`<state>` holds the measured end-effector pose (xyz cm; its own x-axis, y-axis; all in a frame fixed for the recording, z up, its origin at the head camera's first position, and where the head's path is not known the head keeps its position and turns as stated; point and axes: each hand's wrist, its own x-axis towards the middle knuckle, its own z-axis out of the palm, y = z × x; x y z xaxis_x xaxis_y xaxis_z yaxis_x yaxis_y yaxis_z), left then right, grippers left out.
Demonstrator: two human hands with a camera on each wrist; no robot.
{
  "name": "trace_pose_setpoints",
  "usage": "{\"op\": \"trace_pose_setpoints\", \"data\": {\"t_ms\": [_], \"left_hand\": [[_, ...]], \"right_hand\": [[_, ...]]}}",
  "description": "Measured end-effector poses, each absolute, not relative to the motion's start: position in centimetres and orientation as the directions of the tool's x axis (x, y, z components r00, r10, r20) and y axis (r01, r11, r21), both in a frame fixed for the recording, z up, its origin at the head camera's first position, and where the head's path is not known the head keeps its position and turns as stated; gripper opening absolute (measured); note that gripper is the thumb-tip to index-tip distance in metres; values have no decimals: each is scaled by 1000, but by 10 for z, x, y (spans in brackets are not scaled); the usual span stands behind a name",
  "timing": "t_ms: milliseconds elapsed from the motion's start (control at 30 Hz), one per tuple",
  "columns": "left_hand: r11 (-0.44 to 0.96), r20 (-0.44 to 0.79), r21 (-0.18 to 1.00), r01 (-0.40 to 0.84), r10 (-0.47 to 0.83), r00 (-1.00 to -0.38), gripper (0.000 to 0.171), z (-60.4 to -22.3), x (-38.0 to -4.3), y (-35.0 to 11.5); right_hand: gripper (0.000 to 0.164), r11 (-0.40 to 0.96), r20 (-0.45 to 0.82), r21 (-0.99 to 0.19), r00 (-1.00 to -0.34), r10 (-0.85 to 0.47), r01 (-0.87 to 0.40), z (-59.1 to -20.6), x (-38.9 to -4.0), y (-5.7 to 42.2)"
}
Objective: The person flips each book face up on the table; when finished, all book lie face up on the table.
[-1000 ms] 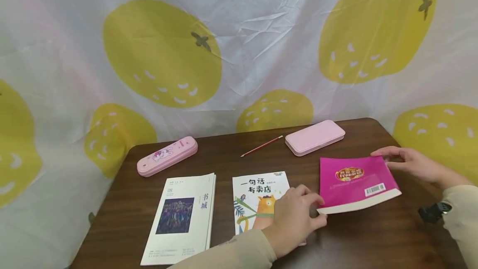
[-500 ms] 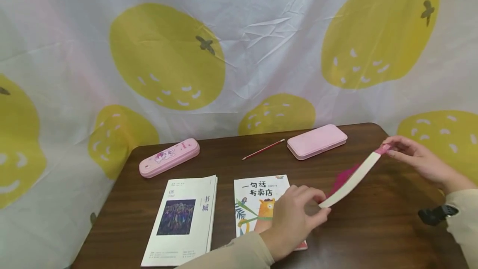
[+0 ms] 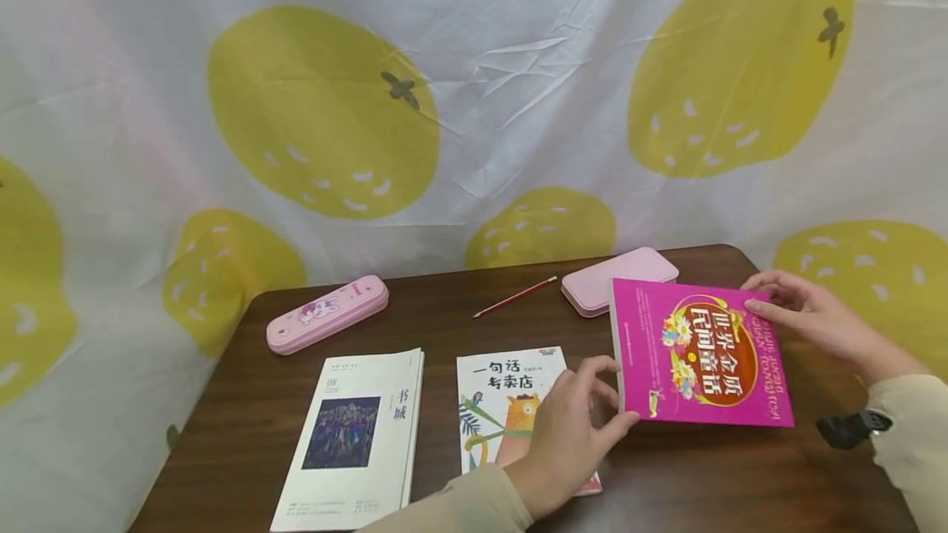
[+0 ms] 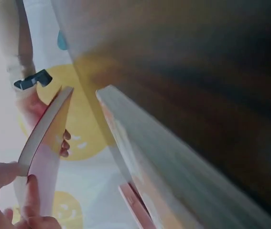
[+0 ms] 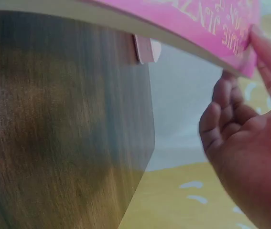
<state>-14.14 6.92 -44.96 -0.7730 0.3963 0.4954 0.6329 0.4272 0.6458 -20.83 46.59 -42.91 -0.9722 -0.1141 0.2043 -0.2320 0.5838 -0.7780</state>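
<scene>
A magenta book (image 3: 666, 368) with its illustrated front cover up is held above the right part of the table, tilted towards me. My left hand (image 3: 566, 426) pinches its left edge between thumb and fingers; in the left wrist view the fingers (image 4: 32, 195) grip the corner of the book's page block. At the far right corner my right hand (image 3: 822, 315) grips the book, thumb on the cover and the other fingers beneath, as the right wrist view shows. Under my left hand lies a white children's book (image 3: 511, 368) with an orange cat, partly covered by the hand.
Left of the cat book lies a white magazine (image 3: 351, 434) with a dark picture. Behind them are a pink rabbit pencil case (image 3: 328, 315), a red pencil (image 3: 514, 297) and a plain pink case (image 3: 592, 282), partly covered by the magenta book. A fruit-print cloth (image 3: 518, 105) hangs behind the table.
The magenta book has turned over in my hands, from its back cover through edge-on to its front cover. Both hands stay at its sides. The other things have not moved.
</scene>
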Motion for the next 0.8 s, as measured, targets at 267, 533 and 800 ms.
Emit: {"op": "trace_pose_setpoints", "data": {"t_ms": [267,533,800], "left_hand": [[504,348,646,574,475,-808,39,-454,-141,69],[597,208,595,538,532,-821,36,-459,-139,71],[708,133,406,577,579,-804,38,-466,-140,84]], "right_hand": [[31,670,79,-717,-978,-195,-192,-440,-208,472],[42,644,-129,-758,-946,-299,-100,-455,-200,479],[38,662,-227,-746,-905,-358,-75,-457,-203,472]]}}
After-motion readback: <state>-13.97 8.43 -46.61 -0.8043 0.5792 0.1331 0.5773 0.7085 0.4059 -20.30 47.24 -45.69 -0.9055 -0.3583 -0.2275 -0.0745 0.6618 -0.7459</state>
